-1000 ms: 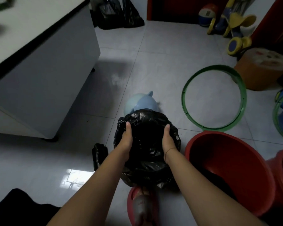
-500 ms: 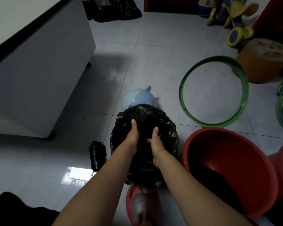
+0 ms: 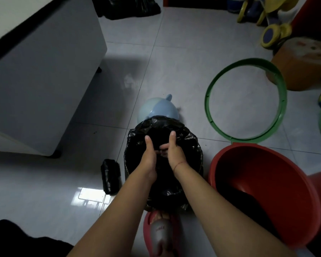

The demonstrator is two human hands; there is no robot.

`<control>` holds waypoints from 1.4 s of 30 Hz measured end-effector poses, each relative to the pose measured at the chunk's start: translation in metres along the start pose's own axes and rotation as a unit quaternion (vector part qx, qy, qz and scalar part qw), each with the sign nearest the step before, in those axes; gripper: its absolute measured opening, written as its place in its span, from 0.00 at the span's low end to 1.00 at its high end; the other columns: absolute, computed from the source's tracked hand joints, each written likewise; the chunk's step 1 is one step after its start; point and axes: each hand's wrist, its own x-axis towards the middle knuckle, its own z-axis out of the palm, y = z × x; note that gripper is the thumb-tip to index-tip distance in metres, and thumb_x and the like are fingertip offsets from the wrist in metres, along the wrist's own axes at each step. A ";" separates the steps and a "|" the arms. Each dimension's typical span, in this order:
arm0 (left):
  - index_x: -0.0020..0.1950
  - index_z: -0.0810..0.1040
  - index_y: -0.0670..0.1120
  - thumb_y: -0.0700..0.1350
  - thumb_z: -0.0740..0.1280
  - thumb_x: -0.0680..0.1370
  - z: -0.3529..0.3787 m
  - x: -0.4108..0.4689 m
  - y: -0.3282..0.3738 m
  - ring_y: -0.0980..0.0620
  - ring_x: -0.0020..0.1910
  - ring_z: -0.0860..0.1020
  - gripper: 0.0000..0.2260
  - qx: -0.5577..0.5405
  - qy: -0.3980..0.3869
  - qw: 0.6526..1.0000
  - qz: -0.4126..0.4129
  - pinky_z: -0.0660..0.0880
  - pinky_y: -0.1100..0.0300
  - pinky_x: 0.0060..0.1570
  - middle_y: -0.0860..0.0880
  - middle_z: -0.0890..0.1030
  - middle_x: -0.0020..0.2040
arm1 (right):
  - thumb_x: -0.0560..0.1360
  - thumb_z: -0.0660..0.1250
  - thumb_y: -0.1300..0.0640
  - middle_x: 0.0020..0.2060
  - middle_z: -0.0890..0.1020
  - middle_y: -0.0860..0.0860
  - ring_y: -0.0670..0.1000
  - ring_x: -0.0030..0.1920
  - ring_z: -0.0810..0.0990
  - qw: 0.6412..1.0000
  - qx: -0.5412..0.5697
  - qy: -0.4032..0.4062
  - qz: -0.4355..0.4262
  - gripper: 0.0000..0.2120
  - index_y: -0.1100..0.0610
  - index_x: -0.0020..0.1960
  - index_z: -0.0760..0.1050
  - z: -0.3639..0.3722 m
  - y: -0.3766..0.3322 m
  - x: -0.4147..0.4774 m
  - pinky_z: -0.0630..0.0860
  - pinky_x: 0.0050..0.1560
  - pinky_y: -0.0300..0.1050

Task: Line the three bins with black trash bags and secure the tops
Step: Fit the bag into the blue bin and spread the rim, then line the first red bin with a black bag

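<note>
The bag (image 3: 190, 139) drapes over a hidden bin on the floor, beside the red bin (image 3: 278, 175). The left grip (image 3: 149, 157) and right grip (image 3: 175, 153) meet in its mouth, thumbs up; whether they pinch film I cannot tell. The film is likely thin, light and slippery, best held at the rim.

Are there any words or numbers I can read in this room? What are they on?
Nothing here reads clearly.
On the red slipper: small red lettering on the grey strap, too blurred to read.
On the orange stool: coloured marks on top, too blurred to tell whether they are letters.
</note>
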 end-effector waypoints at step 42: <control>0.36 0.77 0.47 0.49 0.71 0.74 0.075 -0.174 -0.160 0.55 0.34 0.78 0.10 0.223 -0.172 0.959 0.040 0.75 0.64 0.37 0.50 0.82 0.34 | 0.68 0.67 0.35 0.53 0.81 0.56 0.57 0.55 0.79 0.952 0.221 0.165 0.132 0.30 0.58 0.57 0.75 -0.196 0.142 -0.231 0.76 0.60 0.54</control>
